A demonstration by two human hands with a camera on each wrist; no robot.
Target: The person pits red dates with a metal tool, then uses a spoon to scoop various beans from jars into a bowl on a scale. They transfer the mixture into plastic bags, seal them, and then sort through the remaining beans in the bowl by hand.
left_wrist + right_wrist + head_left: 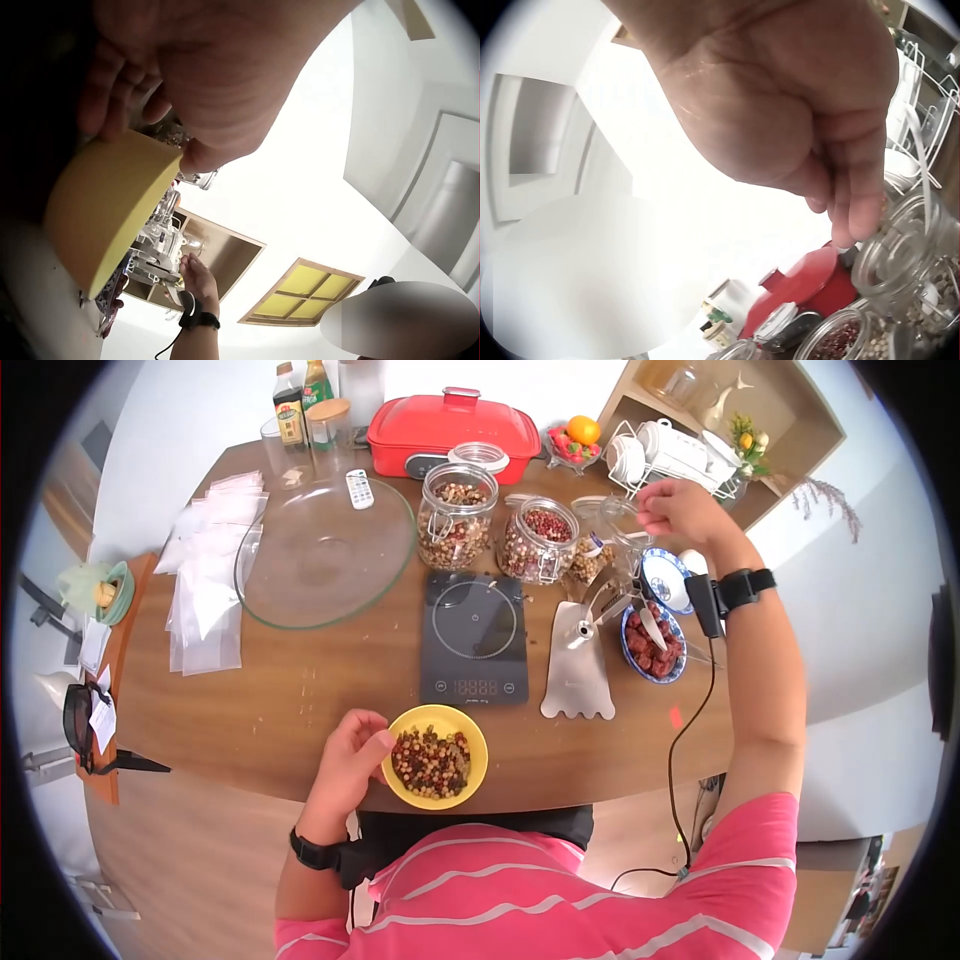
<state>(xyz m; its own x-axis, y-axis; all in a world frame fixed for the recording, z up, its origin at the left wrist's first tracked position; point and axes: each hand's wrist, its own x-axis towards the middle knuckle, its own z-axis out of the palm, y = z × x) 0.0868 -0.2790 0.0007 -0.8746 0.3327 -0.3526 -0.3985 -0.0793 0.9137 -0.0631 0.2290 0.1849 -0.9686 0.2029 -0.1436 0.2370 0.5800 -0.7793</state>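
My left hand grips the left rim of a yellow bowl with mixed peppercorn-like grains in it, near the table's front edge. In the left wrist view the thumb lies at the rim of the bowl and the fingers along its outside. At the back right, my right hand has its fingertips at the rim of a raised glass jar lid. The right wrist view shows the fingers of the hand bunched against that lid; whether they pinch it is unclear.
A black scale, a metal scraper and a patterned bowl of dark red pieces lie between the hands. Behind stand filled glass jars, a red cooker and a dish rack. A large glass dish is left.
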